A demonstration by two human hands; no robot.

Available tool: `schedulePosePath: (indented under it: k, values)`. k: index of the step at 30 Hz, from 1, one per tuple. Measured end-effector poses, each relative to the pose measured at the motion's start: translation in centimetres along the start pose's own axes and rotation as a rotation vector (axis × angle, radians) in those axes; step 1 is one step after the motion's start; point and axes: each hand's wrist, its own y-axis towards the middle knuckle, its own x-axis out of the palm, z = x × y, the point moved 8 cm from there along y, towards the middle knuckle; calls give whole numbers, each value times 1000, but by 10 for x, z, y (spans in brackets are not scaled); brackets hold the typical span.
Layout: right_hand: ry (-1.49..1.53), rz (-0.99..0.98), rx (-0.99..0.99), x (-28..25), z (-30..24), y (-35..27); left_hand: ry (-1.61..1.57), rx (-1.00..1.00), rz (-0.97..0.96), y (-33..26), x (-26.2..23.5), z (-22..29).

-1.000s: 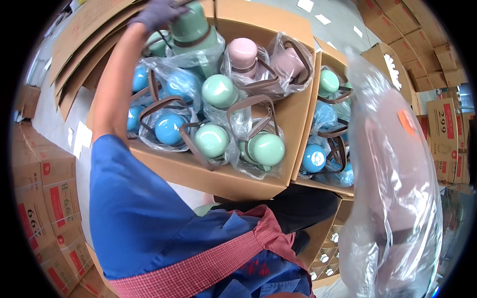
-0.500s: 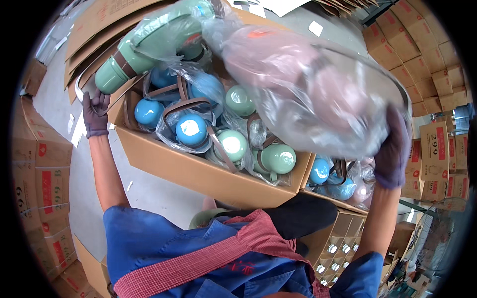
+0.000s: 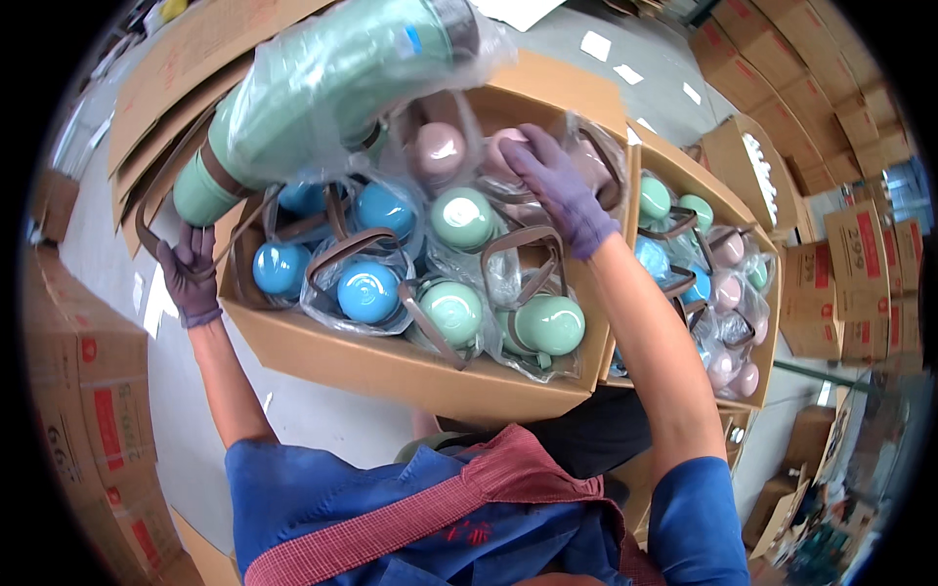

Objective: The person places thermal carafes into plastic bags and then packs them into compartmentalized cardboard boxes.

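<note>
Over the carton (image 3: 410,369) moved my right hand (image 3: 565,190), onto a pink flask (image 3: 498,156); beside the carton's left corner, my left hand (image 3: 191,281) touched a green flask (image 3: 327,93). Grips unclear; placing likely needed lowering next.

The floor (image 3: 322,405) is smooth and grey, with 3 small white sheets (image 3: 595,45) scattered near the top. Brown cartons (image 3: 98,352) with red panels stand stacked at left; more stacks (image 3: 796,78) rise at right. Flat cardboard (image 3: 186,83) leans layered at upper left. Light is bright.
</note>
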Motion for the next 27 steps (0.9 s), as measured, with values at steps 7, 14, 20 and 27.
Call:
schedulePosePath:
  k: [7, 14, 20, 27]
  values:
    - [-725, 671, -428, -135, -72, -146, -17, -302, -496, 30, 152, -122]
    - [-1601, 635, 358, -220, 42, -460, 270, -241, -590, 58, 283, -224]
    - [-484, 1307, 125, -262, -20, -650, 527, 30, -942, -105, 470, -268]
    - [93, 1665, -255, -410, 43, -795, 6, 516, -2293, -452, 508, -307]
